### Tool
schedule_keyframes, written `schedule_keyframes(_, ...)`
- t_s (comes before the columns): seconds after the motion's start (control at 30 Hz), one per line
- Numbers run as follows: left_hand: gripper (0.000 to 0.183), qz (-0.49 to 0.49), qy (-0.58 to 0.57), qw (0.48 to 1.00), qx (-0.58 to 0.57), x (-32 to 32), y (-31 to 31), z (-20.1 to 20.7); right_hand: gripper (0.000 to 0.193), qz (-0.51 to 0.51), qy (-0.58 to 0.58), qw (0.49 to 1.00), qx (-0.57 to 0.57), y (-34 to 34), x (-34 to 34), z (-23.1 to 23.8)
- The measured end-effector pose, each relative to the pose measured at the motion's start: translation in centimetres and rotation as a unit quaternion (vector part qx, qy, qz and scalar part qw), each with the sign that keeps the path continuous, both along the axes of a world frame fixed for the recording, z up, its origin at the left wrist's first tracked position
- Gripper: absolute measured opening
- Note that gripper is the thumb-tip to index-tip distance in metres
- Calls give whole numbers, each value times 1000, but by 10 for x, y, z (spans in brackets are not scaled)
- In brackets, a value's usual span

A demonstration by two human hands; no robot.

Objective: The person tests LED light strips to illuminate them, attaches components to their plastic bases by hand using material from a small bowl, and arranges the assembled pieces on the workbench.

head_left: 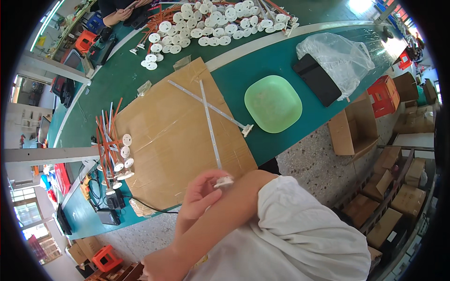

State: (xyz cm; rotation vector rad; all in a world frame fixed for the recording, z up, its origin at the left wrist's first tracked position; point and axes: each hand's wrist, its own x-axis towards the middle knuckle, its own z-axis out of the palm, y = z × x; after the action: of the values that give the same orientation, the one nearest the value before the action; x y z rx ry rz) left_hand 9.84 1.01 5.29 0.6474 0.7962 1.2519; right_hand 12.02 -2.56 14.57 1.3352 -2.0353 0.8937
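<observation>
My left hand [202, 194] is at the near edge of a brown cardboard sheet [164, 136], its fingers curled round the white end piece [224, 181] of a light strip [209, 117]. That narrow, pale strip stretches away over the cardboard. Beneath its far part lies a second light strip [201, 99], crossing it at a slant, with a white end piece [247, 130] at the sheet's right edge. My right forearm reaches across in front of my left wrist. At the bottom, my right hand [157, 268] is partly cut off and its fingers are hidden.
Right of the cardboard sit a light green tray [273, 104], a black phone-like slab [317, 79] and a clear plastic bag [335, 58]. Bundled strips with round white ends lie left [110, 150] and far [206, 23]. A person's hand [124, 14] shows at far left. Open cartons [354, 129] stand right.
</observation>
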Motion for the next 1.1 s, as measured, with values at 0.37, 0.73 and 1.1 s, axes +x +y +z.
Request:
schedule_keyframes(0.37, 46, 228, 227, 938, 125, -21, -37, 27, 13, -708, -206, 649, -188, 228, 169, -59)
schedule_keyframes(0.73, 44, 220, 231, 948, 3, -15, -3, -21, 24, -768, -360, 523, -86, 288, 181, -113)
schedule_keyframes(1.1, 43, 215, 193, 956, -51, -20, 0, -17, 27, -753, -374, 528, -117, 292, 182, -114)
